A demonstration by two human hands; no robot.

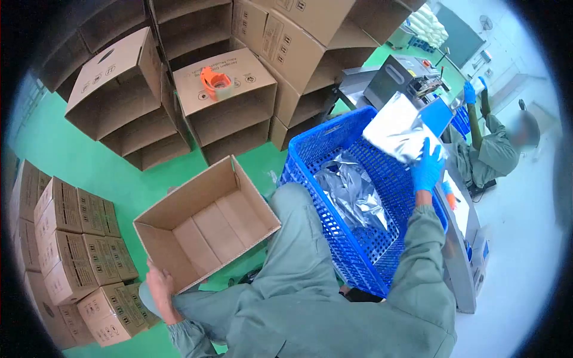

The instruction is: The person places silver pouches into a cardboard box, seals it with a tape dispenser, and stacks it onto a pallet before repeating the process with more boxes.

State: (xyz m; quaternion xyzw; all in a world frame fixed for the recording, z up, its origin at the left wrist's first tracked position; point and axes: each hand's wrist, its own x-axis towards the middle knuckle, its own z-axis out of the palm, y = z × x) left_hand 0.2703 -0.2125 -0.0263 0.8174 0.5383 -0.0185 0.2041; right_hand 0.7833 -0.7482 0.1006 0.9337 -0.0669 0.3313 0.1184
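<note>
My bare left hand grips the near left edge of an open cardboard box, which is tilted beside my knee with its bare inside showing. In a blue glove, my right hand is closed on a silver foil bag, raised over the far right rim of a blue plastic crate. More crumpled silver foil bags lie at the bottom of the crate. How the fingers of my left hand wrap the box wall is partly hidden.
Open cartons are stacked ahead; one carries an orange tape dispenser. Closed cartons stand at the left on the green floor. At the right are a metal machine, a table and a co-worker with raised blue-gloved hands.
</note>
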